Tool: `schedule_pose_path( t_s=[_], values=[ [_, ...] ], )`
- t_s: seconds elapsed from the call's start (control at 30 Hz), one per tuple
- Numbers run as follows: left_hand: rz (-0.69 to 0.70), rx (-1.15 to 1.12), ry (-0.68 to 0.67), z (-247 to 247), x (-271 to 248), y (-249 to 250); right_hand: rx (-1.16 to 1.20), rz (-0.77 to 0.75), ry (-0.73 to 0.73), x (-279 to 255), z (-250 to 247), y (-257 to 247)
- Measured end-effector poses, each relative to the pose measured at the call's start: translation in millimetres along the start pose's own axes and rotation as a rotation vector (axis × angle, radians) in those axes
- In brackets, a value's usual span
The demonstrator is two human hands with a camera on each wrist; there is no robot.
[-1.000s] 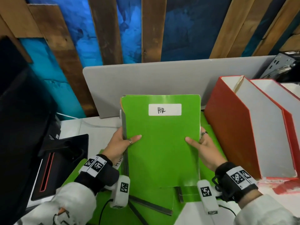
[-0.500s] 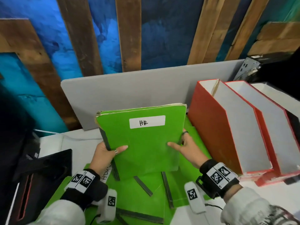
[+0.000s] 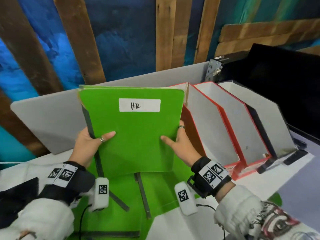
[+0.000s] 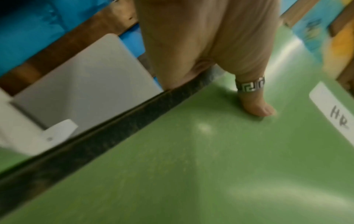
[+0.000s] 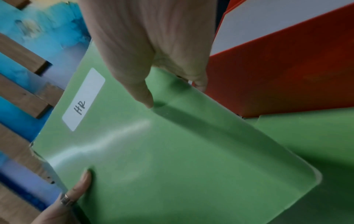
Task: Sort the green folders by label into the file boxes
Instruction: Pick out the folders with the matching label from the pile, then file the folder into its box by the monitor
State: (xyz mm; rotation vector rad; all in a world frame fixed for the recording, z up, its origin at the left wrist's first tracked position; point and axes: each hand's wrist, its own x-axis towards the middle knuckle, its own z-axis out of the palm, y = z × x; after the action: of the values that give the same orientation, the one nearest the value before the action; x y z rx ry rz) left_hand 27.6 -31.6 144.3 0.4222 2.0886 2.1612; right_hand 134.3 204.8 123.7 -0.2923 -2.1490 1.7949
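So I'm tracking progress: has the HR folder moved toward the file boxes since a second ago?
Yes. The HR folder has shifted right; its right edge now overlaps the nearest red file box, where a gap showed before.

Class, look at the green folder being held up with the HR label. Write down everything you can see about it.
The glossy green card folder has rounded corners, a dark spine strip along its left edge and a white rectangular label handwritten "HR" near the top. It is held nearly upright above more green folders lying on the desk, beside the red file boxes. The left hand grips its spine edge, thumb on the cover; the right hand grips the opposite edge.
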Motion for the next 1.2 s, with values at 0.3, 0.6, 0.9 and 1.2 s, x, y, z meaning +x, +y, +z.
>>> schedule_pose_path(
  t_s=[0.3, 0.6, 0.9, 1.2],
  values=[
    [0.093, 0.068, -0.098, 84.4, -8.3, 69.4, 0.047, -0.078, -0.037, -19.7, -102.9, 0.3],
    [0.131, -0.021, -0.105, 178.4, -13.4, 96.7, 0.033, -0.094, 0.278, -26.0, -232.3, 27.5],
    [0.093, -0.072, -0.115, 247.7, 11.6, 96.1, -0.394, 0.303, 0.593, -36.6, -357.4, 129.8],
    [0.139, -0.103, -0.228, 324.7, 55.3, 111.4, -0.219, 0.129, 0.461, -12.7, -361.4, 61.1]
  ],
)
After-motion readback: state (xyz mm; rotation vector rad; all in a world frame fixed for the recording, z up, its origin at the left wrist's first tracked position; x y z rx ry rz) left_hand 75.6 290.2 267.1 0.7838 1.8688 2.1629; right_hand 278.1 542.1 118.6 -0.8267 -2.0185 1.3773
